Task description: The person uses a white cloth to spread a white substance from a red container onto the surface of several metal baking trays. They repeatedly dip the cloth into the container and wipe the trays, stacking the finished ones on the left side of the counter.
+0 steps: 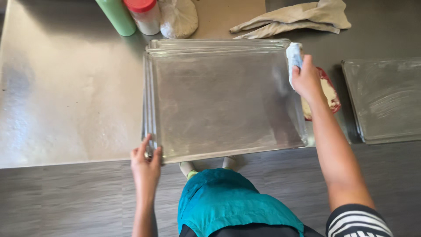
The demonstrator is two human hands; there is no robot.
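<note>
While I look down, my teal apron (228, 202) is closest to me, with my socks peeking out under the table edge. Just past it, my left hand (146, 164) pinches the near left corner of the top baking tray (219, 101), thumb and fingers closed on the rim to keep it from sliding. That tray sits on a stack of more trays, right between my two hands, on the shiny steel table (66, 101). My right hand (306, 79) is farther out, at the tray's far right corner, and it is closed around a small white cloth (294, 59). I think I am wiping or greasing the tray, and I am at the corner part now. Next the cloth would need to go along the rest of the tray while my left hand holds tight. Right of my right hand lies another tray (386, 101) with smeary streaks. Beyond my hands are a green bottle (116, 15), a red-capped jar (144, 15) and a tan rag (298, 19).
</note>
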